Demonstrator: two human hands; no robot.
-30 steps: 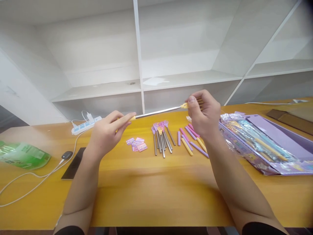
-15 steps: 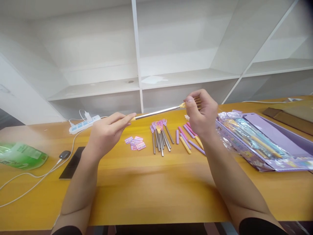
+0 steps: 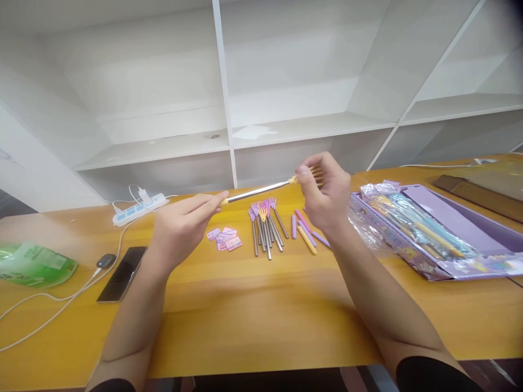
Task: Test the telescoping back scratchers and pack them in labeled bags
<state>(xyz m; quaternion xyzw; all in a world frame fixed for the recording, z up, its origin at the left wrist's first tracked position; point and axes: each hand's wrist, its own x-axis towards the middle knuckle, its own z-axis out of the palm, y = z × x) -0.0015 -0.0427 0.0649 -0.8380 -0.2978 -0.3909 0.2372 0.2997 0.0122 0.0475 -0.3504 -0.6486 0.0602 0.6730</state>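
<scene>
Between my hands runs a back scratcher (image 3: 261, 190) with a metal rod and a yellow claw head, tilted up to the right above the table. My left hand (image 3: 183, 228) is closed round its handle end, where a bit of yellow shows. My right hand (image 3: 324, 190) pinches the yellow head, its prongs partly hidden by the fingers. Below lies a bundle of metal-rod back scratchers (image 3: 265, 231) with purple, pink and yellow heads. Right of them are several coloured handle sleeves (image 3: 307, 239), partly behind my right wrist. Small printed cards (image 3: 224, 238) lie to the left.
On the right stands a purple box (image 3: 441, 272) holding plastic-wrapped back scratchers (image 3: 425, 226). At the left are a phone (image 3: 121, 275), a power strip (image 3: 139, 210), white cables and a green pouch (image 3: 36, 265). White shelving (image 3: 229, 98) rises behind the table.
My right hand and the scratcher's head have shifted slightly left and down in view, while my left hand keeps hold of the handle end. The whole view has shifted a little.
</scene>
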